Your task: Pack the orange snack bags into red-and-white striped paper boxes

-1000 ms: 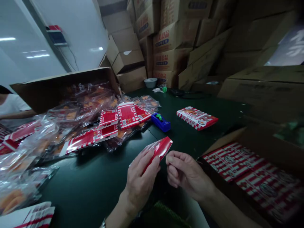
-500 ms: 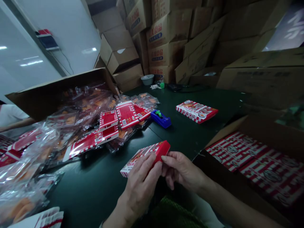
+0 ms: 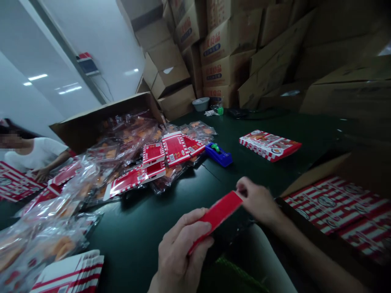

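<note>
Fingers of the left hand (image 3: 180,246) clasp the red box (image 3: 220,212), near centre; the right hand (image 3: 259,203) curls at its end, hold unclear. Tape dispenser (image 3: 220,157) beyond, bagged food (image 3: 62,246) left, open carton (image 3: 314,174) right.

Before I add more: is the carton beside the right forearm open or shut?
Open: striped boxes are visible inside the carton from above.

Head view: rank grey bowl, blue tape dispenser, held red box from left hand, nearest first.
1. Held red box: in the left hand, touching it.
2. Blue tape dispenser: ahead, beyond the box.
3. Grey bowl: farthest back, left of the dispenser in the picture.
</note>
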